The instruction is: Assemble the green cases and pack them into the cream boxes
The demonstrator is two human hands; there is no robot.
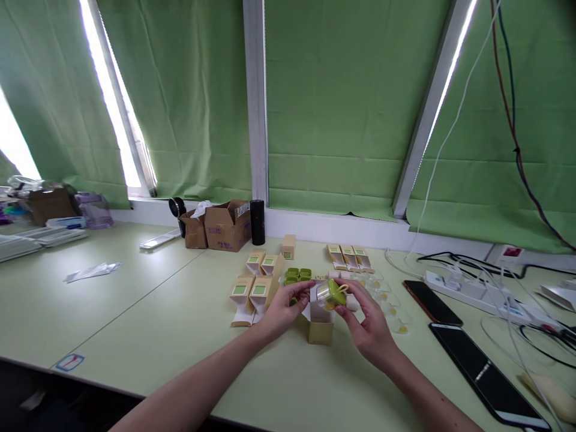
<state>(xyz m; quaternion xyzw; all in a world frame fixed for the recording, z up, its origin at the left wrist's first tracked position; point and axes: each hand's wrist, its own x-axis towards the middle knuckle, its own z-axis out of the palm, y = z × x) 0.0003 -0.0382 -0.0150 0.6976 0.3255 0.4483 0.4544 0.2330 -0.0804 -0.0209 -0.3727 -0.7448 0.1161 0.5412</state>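
My right hand (366,321) grips a small clear container with a green lid (333,293) and a pale yellow loop, held tilted over an open cardboard box (320,332). The box stands on the table, its white inside showing. My left hand (285,306) is closed at the left edge of the box's opening, with its fingertips close to the container's clear end. Its fingers partly hide the flap there. Just behind the left hand sit several green square pieces (299,275). Clear pieces with yellow centres (390,311) lie right of the right hand.
Several tan boxes with green labels (258,290) stand at left, more boxes (350,258) behind. A brown carton (228,225) and black cylinder (258,222) stand by the wall. Two phones, one a large black phone (486,372), and a power strip (477,294) with cables lie right.
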